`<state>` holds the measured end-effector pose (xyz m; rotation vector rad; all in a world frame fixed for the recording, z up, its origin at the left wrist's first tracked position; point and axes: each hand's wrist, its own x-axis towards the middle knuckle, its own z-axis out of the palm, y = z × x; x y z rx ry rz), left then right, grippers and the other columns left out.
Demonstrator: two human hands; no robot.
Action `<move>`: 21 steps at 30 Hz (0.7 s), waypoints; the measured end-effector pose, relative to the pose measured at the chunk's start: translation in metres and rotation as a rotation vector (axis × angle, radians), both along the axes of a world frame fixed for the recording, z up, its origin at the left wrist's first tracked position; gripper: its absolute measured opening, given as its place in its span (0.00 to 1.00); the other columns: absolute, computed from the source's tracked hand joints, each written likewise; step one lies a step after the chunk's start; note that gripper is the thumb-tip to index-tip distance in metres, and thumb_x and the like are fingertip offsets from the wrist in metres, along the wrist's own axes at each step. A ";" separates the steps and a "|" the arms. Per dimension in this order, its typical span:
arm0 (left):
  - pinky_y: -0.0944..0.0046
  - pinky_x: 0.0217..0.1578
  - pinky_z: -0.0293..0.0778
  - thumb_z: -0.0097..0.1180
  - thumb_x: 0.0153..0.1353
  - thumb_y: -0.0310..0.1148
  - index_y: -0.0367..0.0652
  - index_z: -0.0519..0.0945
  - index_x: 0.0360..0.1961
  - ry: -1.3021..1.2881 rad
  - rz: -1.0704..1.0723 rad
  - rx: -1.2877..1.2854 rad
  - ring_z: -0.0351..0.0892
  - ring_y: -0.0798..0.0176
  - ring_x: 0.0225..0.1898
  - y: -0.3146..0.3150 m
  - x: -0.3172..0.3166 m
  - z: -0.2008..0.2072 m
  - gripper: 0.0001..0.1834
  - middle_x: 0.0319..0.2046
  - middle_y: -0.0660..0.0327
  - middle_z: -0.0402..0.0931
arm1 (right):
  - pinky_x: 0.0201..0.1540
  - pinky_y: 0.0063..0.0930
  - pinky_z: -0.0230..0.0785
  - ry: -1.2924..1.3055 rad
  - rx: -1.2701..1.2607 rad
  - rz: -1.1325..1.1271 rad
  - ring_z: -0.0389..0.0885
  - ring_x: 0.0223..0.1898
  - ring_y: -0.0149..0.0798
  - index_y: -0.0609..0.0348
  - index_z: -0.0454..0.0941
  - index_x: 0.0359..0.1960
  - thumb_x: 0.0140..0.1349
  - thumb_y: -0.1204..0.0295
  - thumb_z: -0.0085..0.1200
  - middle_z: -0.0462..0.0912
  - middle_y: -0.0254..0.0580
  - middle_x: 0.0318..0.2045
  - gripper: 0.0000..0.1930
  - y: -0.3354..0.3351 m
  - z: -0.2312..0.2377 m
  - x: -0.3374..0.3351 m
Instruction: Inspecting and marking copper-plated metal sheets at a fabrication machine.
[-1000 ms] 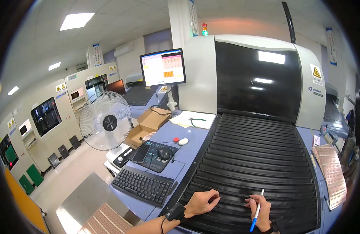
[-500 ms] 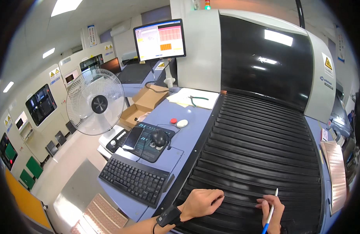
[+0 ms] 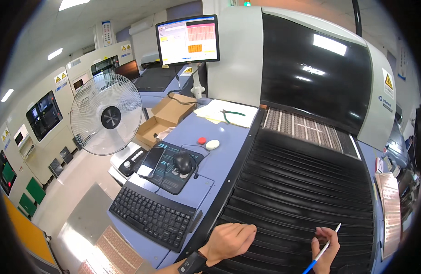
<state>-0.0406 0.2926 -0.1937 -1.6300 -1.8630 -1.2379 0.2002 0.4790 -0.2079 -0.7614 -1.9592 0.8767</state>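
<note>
My left hand (image 3: 231,241) rests palm down on the near edge of a black ribbed roller shutter (image 3: 306,196) that covers the front of a large grey machine, fingers curled over a slat. My right hand (image 3: 325,249) is also at the shutter's near edge and holds a blue and white pen (image 3: 322,250) that points up and to the right. Above the shutter's top edge a strip of circuit panels (image 3: 301,125) shows inside the machine, under its dark window (image 3: 311,68).
Left of the shutter a blue desk (image 3: 219,160) carries a black keyboard (image 3: 151,214), a mouse (image 3: 183,162) on a pad, a phone (image 3: 152,161), a red button, papers with pliers and a monitor (image 3: 188,40). A white fan (image 3: 106,114) and an open carton (image 3: 162,118) stand further left.
The shutter has slid toward me, uncovering a strip of circuit panels at its top. Both hands have stayed on its near edge and the view has dropped closer to the machine.
</note>
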 end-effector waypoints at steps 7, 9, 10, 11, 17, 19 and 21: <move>0.63 0.28 0.79 0.67 0.55 0.27 0.38 0.81 0.39 -0.149 0.184 -0.047 0.85 0.56 0.27 0.000 -0.006 -0.006 0.10 0.30 0.58 0.85 | 0.43 0.22 0.69 0.113 -0.061 -0.113 0.79 0.44 0.31 0.62 0.74 0.49 0.48 0.90 0.49 0.82 0.44 0.47 0.23 0.009 0.002 0.014; 0.61 0.33 0.80 0.66 0.57 0.28 0.37 0.80 0.45 -0.116 0.244 -0.075 0.85 0.53 0.33 0.006 -0.011 -0.002 0.15 0.35 0.56 0.85 | 0.42 0.22 0.68 0.111 -0.060 -0.110 0.79 0.44 0.31 0.63 0.74 0.49 0.48 0.90 0.49 0.83 0.44 0.46 0.23 0.017 0.000 0.021; 0.58 0.38 0.80 0.66 0.58 0.30 0.35 0.78 0.51 -0.084 0.305 -0.107 0.85 0.50 0.39 0.005 -0.012 -0.001 0.20 0.39 0.53 0.84 | 0.42 0.22 0.68 0.106 -0.062 -0.106 0.79 0.44 0.31 0.63 0.74 0.48 0.48 0.90 0.48 0.83 0.44 0.46 0.23 0.020 -0.001 0.024; 0.53 0.47 0.78 0.65 0.59 0.32 0.33 0.75 0.57 -0.153 0.291 -0.195 0.81 0.45 0.50 0.003 -0.013 -0.004 0.26 0.50 0.47 0.80 | 0.41 0.22 0.69 0.099 -0.059 -0.107 0.79 0.43 0.31 0.63 0.74 0.49 0.48 0.89 0.47 0.83 0.44 0.45 0.23 0.022 0.002 0.025; 0.47 0.56 0.73 0.65 0.61 0.38 0.34 0.73 0.59 -0.051 0.416 -0.326 0.74 0.39 0.58 0.006 -0.018 -0.021 0.29 0.61 0.41 0.70 | 0.48 0.35 0.74 -0.148 0.137 -0.066 0.84 0.40 0.41 0.68 0.78 0.48 0.57 0.75 0.61 0.85 0.52 0.39 0.17 0.039 0.008 0.026; 0.46 0.56 0.72 0.65 0.61 0.39 0.34 0.73 0.60 -0.030 0.447 -0.382 0.74 0.39 0.59 0.006 -0.021 -0.028 0.30 0.62 0.41 0.68 | 0.48 0.36 0.74 -0.167 0.080 -0.012 0.84 0.41 0.42 0.68 0.78 0.49 0.57 0.73 0.62 0.85 0.52 0.39 0.18 0.034 0.015 0.023; 0.46 0.55 0.72 0.64 0.61 0.40 0.35 0.73 0.60 -0.077 0.289 -0.415 0.73 0.38 0.59 0.006 -0.021 -0.030 0.30 0.65 0.40 0.65 | 0.46 0.39 0.73 -0.262 0.003 0.015 0.83 0.40 0.46 0.66 0.78 0.46 0.56 0.71 0.62 0.84 0.50 0.37 0.17 0.035 0.011 0.021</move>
